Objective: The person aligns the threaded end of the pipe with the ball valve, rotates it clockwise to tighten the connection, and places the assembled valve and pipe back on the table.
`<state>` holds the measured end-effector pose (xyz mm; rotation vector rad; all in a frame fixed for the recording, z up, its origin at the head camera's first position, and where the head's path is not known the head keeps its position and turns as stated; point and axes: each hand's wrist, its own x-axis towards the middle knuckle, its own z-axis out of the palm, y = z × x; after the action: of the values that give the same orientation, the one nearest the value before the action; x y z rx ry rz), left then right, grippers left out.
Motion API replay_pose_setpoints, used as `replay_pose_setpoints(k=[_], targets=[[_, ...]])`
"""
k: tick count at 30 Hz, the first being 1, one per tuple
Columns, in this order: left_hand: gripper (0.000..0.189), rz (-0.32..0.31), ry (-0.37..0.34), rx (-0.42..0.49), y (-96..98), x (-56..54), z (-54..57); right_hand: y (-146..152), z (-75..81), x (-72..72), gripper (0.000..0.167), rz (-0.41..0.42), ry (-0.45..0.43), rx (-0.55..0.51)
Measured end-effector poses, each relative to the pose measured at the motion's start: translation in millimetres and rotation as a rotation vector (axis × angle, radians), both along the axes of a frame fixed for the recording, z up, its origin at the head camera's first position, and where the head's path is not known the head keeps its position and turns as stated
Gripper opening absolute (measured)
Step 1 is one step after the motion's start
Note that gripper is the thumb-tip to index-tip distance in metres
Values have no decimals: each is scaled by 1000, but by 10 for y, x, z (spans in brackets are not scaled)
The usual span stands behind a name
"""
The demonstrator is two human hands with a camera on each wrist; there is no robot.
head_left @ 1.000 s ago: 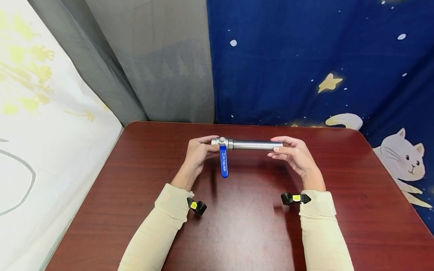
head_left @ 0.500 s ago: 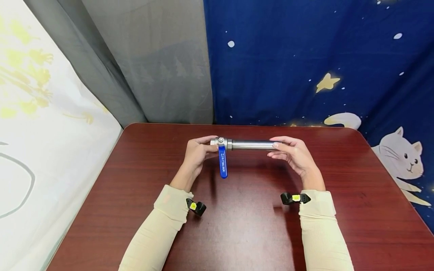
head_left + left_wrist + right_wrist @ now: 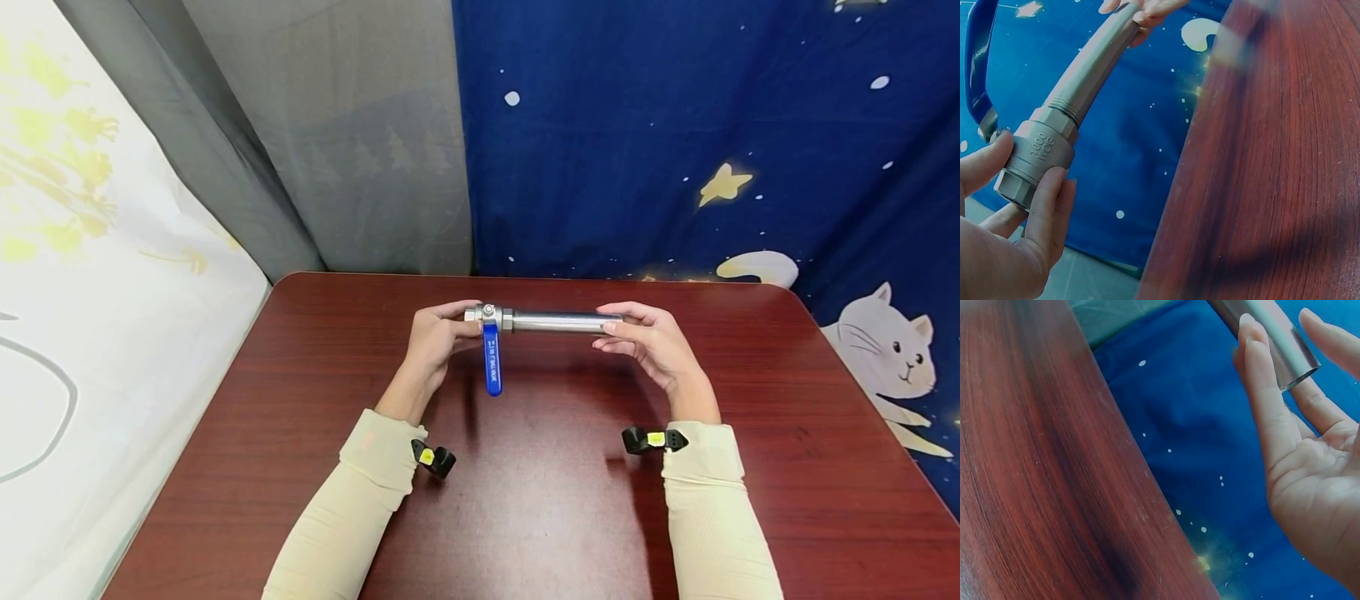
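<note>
A steel ball valve (image 3: 489,313) with a blue lever handle (image 3: 492,360) is joined to a straight metal pipe (image 3: 558,322), held level above the table. My left hand (image 3: 433,337) grips the valve's hex end between thumb and fingers; in the left wrist view the valve body (image 3: 1040,147) shows raised lettering, and pipe threads show at the joint. My right hand (image 3: 651,342) holds the pipe's free end with thumb in front and fingers behind. The right wrist view shows the pipe's open rim (image 3: 1300,378) among the right fingers.
Below lies a reddish-brown wooden table (image 3: 525,500). Behind it hang a grey curtain (image 3: 360,150) and a blue curtain (image 3: 600,150) with stars and a cat. A white cloth (image 3: 112,333) stands at the left.
The right thumb shifted across the pipe's end and back slightly, while the fingers stayed around it. The valve and left hand have hardly moved; the lever still points toward me.
</note>
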<state>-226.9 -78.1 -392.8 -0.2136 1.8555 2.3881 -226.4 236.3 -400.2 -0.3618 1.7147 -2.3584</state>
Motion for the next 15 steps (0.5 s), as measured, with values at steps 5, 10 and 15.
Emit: replay_pose_setpoints(k=[5,10,15], targets=[[38,3,-1,-2,-10,-2,9,-9,8,-9,36,5,7,-17],[38,4,-3,-1,-15,-4,0,-19,7,-6,34,-9,8,-14],[37,5,-8,0,-21,0,-23,-22,-7,-8,33,-9,17,-14]])
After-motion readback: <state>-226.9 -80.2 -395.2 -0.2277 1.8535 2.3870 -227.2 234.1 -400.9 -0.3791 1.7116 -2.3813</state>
